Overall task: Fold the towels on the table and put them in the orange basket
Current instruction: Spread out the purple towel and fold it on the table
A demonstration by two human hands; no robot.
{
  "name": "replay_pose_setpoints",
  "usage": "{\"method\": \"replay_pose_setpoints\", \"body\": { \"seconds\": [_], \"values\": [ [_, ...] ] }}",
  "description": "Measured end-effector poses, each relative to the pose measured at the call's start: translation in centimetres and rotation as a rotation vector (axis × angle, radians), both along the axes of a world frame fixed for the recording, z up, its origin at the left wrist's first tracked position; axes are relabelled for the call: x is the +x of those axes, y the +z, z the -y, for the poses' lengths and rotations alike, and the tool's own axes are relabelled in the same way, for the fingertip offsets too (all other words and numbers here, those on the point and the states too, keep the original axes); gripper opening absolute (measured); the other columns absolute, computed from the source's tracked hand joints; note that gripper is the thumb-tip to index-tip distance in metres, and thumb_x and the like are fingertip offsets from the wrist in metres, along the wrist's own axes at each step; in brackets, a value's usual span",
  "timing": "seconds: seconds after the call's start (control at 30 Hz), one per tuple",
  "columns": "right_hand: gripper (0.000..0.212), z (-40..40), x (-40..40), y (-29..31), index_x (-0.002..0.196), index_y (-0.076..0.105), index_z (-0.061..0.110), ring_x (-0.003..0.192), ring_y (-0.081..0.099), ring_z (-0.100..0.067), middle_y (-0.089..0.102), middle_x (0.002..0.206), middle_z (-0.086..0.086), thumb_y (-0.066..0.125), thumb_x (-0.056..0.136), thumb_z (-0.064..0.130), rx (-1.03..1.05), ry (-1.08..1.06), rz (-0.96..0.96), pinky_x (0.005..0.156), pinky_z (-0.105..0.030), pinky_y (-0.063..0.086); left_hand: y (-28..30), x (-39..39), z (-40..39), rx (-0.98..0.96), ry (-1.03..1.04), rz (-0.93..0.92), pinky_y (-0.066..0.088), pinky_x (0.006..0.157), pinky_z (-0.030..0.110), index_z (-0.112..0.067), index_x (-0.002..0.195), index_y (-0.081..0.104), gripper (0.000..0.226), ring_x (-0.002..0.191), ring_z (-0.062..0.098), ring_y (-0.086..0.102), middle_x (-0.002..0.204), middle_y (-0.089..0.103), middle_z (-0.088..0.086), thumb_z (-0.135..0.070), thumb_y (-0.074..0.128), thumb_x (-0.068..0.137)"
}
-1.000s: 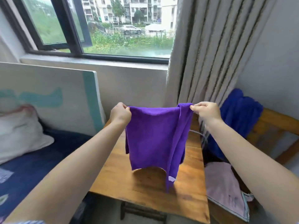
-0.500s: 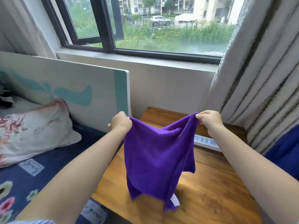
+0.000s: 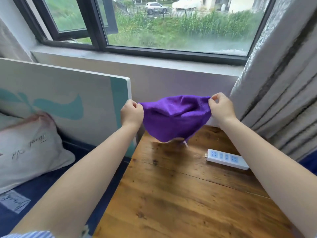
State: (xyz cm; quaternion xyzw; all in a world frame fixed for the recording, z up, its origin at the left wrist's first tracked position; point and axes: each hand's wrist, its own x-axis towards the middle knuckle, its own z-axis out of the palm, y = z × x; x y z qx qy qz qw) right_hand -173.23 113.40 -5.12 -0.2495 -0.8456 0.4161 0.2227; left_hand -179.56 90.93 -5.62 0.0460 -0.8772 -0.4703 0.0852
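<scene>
Soft, even daylight came through the dark-framed glass window (image 3: 171,28) at the top, leaving the room bright without harsh glare. The greenery outside looked pale and hazy. Under the purple cloth towel (image 3: 173,117), a blurred dark shadow lay on the brown wooden table (image 3: 171,194), whose boards showed a mild sheen. The towel's lower edge was smeared by motion blur. Wide-angle distortion bent the window frame and the grey striped curtain (image 3: 283,91) near the edges. The forearms loomed large at the bottom corners, slightly soft.
</scene>
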Motion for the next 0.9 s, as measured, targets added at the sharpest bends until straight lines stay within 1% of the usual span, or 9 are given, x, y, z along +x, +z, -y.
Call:
{"method": "replay_pose_setpoints", "body": {
  "seconds": [0.07, 0.17, 0.23, 0.37, 0.47, 0.63, 0.73, 0.8, 0.9],
  "values": [
    [0.022, 0.3, 1.2, -2.0, 0.105, 0.056, 0.001, 0.098, 0.053, -0.027, 0.060, 0.110, -0.019, 0.044, 0.092, 0.014, 0.031, 0.003, 0.140, 0.077, -0.028, 0.038, -2.4, 0.2, 1.7, -0.075, -0.053, 0.077, 0.026, 0.061, 0.023, -0.018, 0.059, 0.033, 0.031, 0.077, 0.023, 0.042, 0.064, 0.041, -0.005, -0.014, 0.043, 0.088],
    [0.021, 1.2, 4.3, -7.0, 0.102, 0.057, -0.001, 0.107, 0.053, -0.035, 0.060, 0.113, -0.024, 0.045, 0.091, 0.012, 0.111, 0.006, 0.438, 0.085, -0.034, 0.040, -6.9, 1.2, 4.4, -0.239, -0.139, 0.220, 0.032, 0.067, 0.026, -0.017, 0.063, 0.038, 0.024, 0.084, 0.026, 0.049, 0.076, 0.051, 0.001, -0.016, 0.046, 0.086],
    [0.023, 2.6, 7.0, -11.2, 0.105, 0.056, -0.002, 0.111, 0.052, -0.036, 0.057, 0.119, -0.024, 0.044, 0.091, 0.011, 0.153, 0.023, 0.674, 0.088, -0.035, 0.041, -10.3, 2.4, 6.2, -0.384, -0.214, 0.348, 0.035, 0.070, 0.027, -0.011, 0.079, 0.050, 0.007, 0.094, 0.028, 0.055, 0.093, 0.059, 0.008, -0.016, 0.049, 0.084],
    [0.027, 6.5, 12.8, -18.8, 0.109, 0.056, -0.002, 0.115, 0.052, -0.036, 0.056, 0.123, -0.025, 0.042, 0.088, 0.007, 0.126, 0.016, 0.975, 0.089, -0.034, 0.043, -16.9, 5.4, 8.9, -0.657, -0.433, 0.519, 0.042, 0.075, 0.029, -0.009, 0.102, 0.055, 0.022, 0.106, 0.029, 0.056, 0.112, 0.061, 0.011, -0.014, 0.052, 0.082],
    [0.029, 9.1, 16.0, -22.6, 0.109, 0.056, -0.006, 0.113, 0.054, -0.036, 0.057, 0.122, -0.025, 0.040, 0.087, 0.003, 0.095, 0.063, 1.112, 0.088, -0.034, 0.044, -20.5, 7.4, 10.3, -0.882, -0.640, 0.643, 0.047, 0.083, 0.033, -0.010, 0.106, 0.058, 0.027, 0.110, 0.029, 0.055, 0.117, 0.060, 0.010, -0.011, 0.047, 0.082],
    [0.028, 11.1, 19.4, -25.4, 0.102, 0.059, -0.003, 0.107, 0.059, -0.032, 0.062, 0.116, -0.022, 0.041, 0.083, 0.004, 0.094, 0.139, 1.295, 0.082, -0.030, 0.046, -24.1, 9.2, 12.3, -1.134, -0.856, 0.801, 0.044, 0.073, 0.031, -0.005, 0.099, 0.062, 0.025, 0.103, 0.031, 0.059, 0.113, 0.063, 0.012, -0.011, 0.043, 0.084],
    [0.032, 11.3, 20.2, -26.1, 0.110, 0.057, -0.001, 0.113, 0.056, -0.030, 0.057, 0.123, -0.020, 0.041, 0.083, 0.006, 0.125, 0.170, 1.359, 0.088, -0.031, 0.046, -25.1, 9.6, 12.6, -1.332, -1.047, 0.911, 0.048, 0.081, 0.031, -0.007, 0.081, 0.062, 0.026, 0.089, 0.025, 0.058, 0.107, 0.064, 0.011, -0.017, 0.039, 0.091],
    [0.034, 11.4, 20.1, -26.4, 0.112, 0.056, 0.001, 0.114, 0.055, -0.030, 0.056, 0.125, -0.018, 0.041, 0.083, 0.007, 0.149, 0.176, 1.395, 0.090, -0.033, 0.046, -25.5, 9.2, 12.4, -1.399, -1.100, 0.941, 0.048, 0.086, 0.030, -0.007, 0.092, 0.061, 0.030, 0.084, 0.023, 0.053, 0.096, 0.057, 0.007, -0.019, 0.033, 0.094],
    [0.031, 11.3, 18.7, -26.2, 0.109, 0.058, 0.005, 0.110, 0.057, -0.029, 0.059, 0.121, -0.014, 0.042, 0.083, 0.007, 0.227, 0.111, 1.372, 0.085, -0.031, 0.046, -25.8, 7.7, 11.5, -1.326, -1.020, 0.908, 0.047, 0.090, 0.034, -0.008, 0.106, 0.057, 0.027, 0.091, 0.028, 0.057, 0.093, 0.053, 0.007, -0.018, 0.035, 0.094]
  ]
}}
